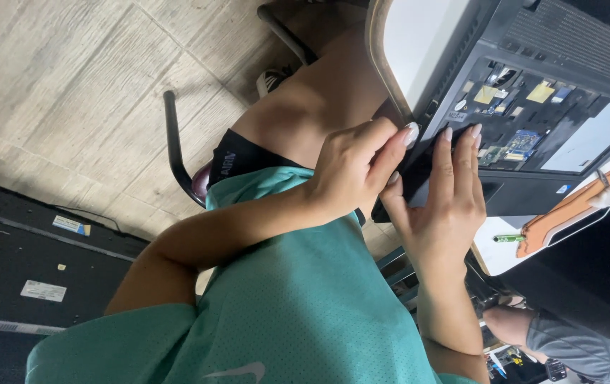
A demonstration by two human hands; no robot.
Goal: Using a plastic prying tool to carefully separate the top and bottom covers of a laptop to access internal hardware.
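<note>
A: What is the largest item?

B: The opened laptop [532,121], underside up on the white worktop [419,43], circuit boards exposed.

A: And your hands?

B: My right hand [440,206], fingers nearly straight, supports a flat black panel [419,171] from beneath. My left hand [355,167], curled, pinches its near edge. Its long axis runs from my lap toward the laptop.

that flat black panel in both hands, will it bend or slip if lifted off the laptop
The flat black panel looks thin and rigid, so it probably flexes only slightly. It seems light, as fingertips of the left hand and right hand alone hold it. Its smooth surface might slip.
</note>
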